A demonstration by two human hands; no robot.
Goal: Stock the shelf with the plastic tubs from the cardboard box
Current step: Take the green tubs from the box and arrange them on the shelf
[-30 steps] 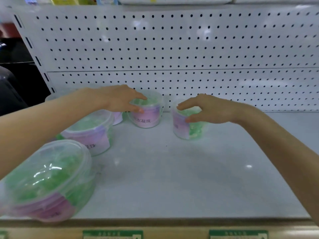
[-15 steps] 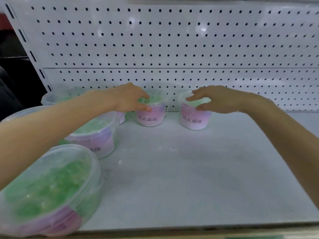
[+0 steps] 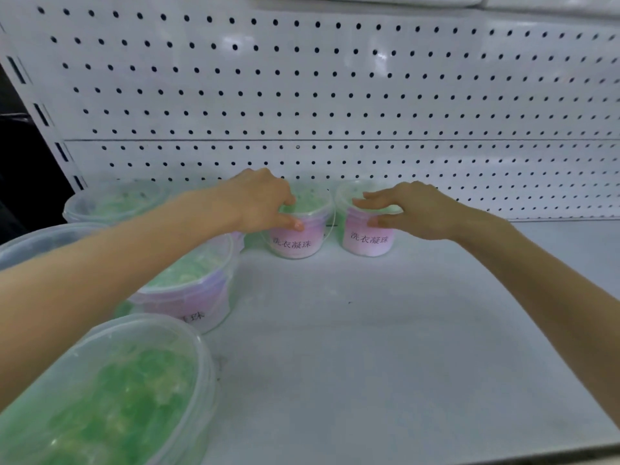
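Left hand point(image 3: 260, 203) clasps the left laundry-bead tub point(image 3: 297, 241) by its rim, right hand point(image 3: 416, 211) the right tub point(image 3: 367, 241), each upright directly beneath its palm

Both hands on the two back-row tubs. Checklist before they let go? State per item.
1. Left tub upright, base flat on shelf: ok.
2. Right tub upright, base flat: ok.
3. Labels face front on both: ok.
4. The two tubs stand apart, with a narrow gap between them: ok.
5. Lids fully seated: cannot tell. The left hand and right hand grip over the tops.
6. Bare shelf to the right of the right tub for more stock: ok.
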